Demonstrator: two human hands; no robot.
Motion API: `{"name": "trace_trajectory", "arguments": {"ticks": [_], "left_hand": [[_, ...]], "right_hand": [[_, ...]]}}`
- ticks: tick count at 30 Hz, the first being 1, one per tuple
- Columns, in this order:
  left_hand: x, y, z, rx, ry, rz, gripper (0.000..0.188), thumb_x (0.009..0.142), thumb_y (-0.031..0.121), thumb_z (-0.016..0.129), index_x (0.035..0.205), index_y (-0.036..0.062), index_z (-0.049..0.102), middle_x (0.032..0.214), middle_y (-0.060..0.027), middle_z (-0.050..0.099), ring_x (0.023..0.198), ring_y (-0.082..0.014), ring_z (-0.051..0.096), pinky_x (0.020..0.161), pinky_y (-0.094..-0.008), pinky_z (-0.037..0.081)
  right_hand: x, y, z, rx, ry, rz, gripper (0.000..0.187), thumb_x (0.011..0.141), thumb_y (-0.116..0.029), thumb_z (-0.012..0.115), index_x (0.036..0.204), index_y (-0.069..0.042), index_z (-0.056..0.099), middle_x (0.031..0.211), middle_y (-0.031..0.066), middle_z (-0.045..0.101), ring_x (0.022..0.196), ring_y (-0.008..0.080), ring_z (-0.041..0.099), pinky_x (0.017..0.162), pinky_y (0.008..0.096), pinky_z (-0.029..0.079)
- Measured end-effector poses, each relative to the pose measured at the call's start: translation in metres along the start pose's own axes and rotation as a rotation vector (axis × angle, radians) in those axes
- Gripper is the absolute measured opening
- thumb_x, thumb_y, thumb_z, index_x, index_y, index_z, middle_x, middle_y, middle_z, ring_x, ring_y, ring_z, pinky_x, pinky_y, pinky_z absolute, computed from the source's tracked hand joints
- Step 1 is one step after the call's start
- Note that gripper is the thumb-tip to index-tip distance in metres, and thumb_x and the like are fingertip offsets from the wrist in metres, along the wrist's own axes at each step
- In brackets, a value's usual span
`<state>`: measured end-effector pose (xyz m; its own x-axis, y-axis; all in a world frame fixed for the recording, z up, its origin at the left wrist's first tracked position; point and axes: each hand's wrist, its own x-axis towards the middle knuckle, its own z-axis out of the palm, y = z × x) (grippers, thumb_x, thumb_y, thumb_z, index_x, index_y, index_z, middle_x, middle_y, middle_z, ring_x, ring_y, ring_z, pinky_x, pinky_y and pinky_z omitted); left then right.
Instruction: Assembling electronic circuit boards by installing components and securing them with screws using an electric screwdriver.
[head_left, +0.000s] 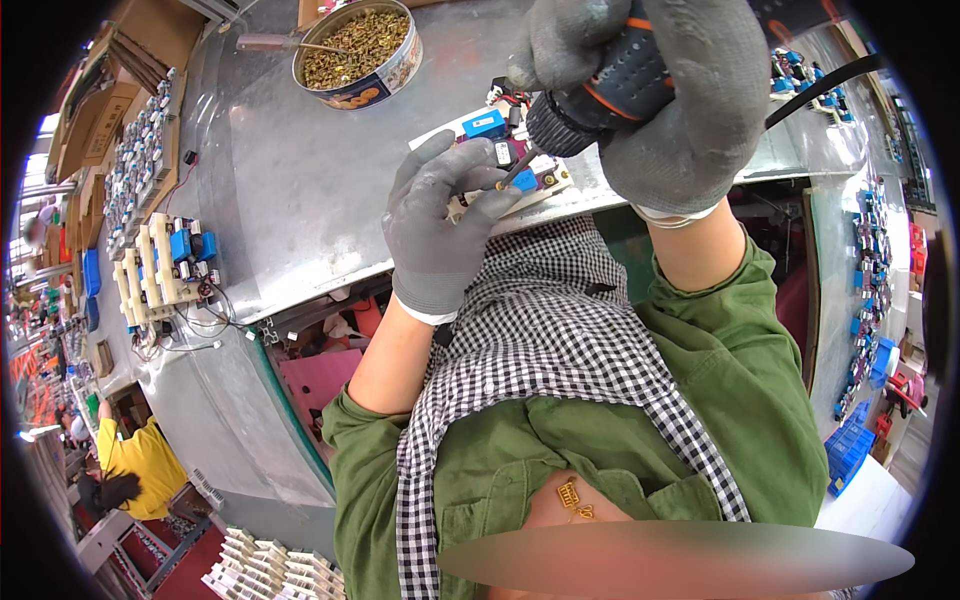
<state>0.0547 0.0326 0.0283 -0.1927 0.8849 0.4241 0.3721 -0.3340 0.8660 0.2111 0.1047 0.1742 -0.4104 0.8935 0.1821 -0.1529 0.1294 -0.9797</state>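
Note:
My right hand (660, 90), in a grey glove, grips a black and orange electric screwdriver (610, 90) with its bit pointing down at a small brass screw. Below it my left hand (440, 215), also gloved in grey, pinches that screw against a white assembly board (545, 190) with blue and purple parts. The board lies at the near edge of the metal table (300, 180). A black cable (820, 85) runs from the tool to the right.
A round tin of brass screws (358, 42) stands at the back of the table. More white boards with blue parts (165, 265) lie at the left. Cardboard boxes are stacked far left. A person in a yellow shirt (140, 460) sits lower left. Blue crates (850, 450) are at right.

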Motion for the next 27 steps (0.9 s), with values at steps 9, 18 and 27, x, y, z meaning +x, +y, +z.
{"name": "trace_trajectory", "arguments": {"ticks": [9,18,27], "left_hand": [[0.029,0.021,-0.006,-0.002,-0.225,-0.012,0.054,0.082,0.007,0.081,0.132,0.0028,0.06,0.11,-0.013,0.074,0.105,-0.0255,0.071,0.093,-0.0373,0.055],[0.257,-0.066,-0.01,0.64,-0.287,0.189,0.03,0.094,0.029,0.068,0.116,0.0111,0.074,0.103,-0.0133,0.077,0.103,-0.0286,0.073,0.09,-0.0377,0.055],[0.34,-0.109,0.05,1.152,-0.624,0.106,0.028,0.091,0.037,0.071,0.115,0.0249,0.074,0.119,-0.0077,0.073,0.111,-0.0302,0.069,0.094,-0.0451,0.055]], "right_hand": [[0.002,0.039,-0.033,0.942,-0.08,-0.027,0.066,0.089,-0.051,0.066,0.125,0.003,0.056,0.105,0.021,0.065,0.086,0.0272,0.066,0.08,0.0415,0.055],[0.02,0.017,-0.062,0.082,0.319,-0.39,0.005,0.083,-0.007,0.059,0.083,-0.002,0.059,0.071,0.006,0.057,0.058,0.0164,0.053,0.059,0.0358,0.049],[0.018,0.021,-0.071,-0.048,0.466,-0.259,0.022,0.074,-0.007,0.076,0.091,-0.002,0.062,0.075,0.0056,0.065,0.06,0.0146,0.063,0.054,0.0296,0.052]]}}
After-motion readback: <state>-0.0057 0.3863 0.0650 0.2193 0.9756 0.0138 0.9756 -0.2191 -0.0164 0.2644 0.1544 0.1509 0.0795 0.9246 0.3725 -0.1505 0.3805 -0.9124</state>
